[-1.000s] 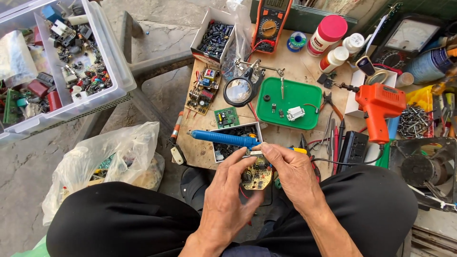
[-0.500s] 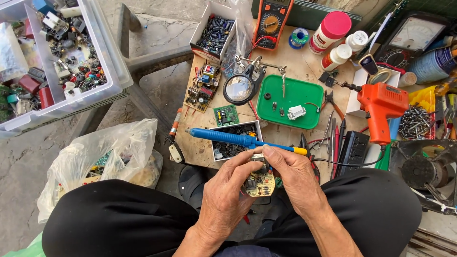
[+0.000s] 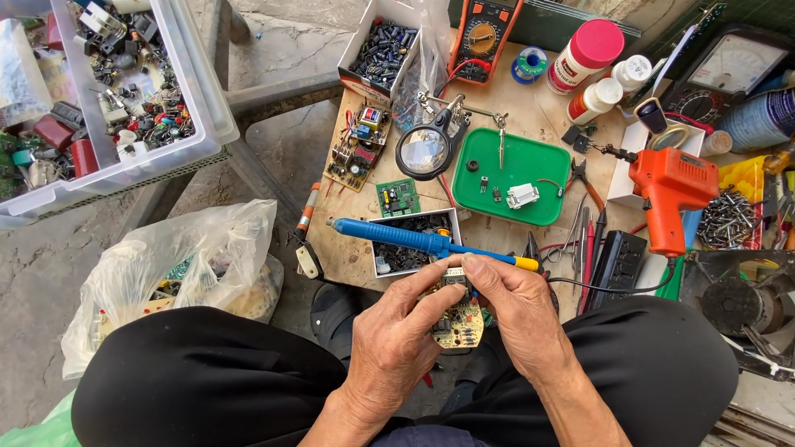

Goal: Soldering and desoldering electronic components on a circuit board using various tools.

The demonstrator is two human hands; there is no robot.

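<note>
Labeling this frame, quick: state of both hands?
Left hand: closed on the round circuit board.
Right hand: fingers pinch a small part at the board's top edge.

Head view, 1 camera: we are looking steeply down from head height, facing forward over our own lap. We are sitting close to the left hand [image 3: 396, 348] and right hand [image 3: 515, 319], low in frame. The wooden worktable [image 3: 530, 91] is filling the middle and upper frame, bare ground lying at left. No 2nd view.
</note>
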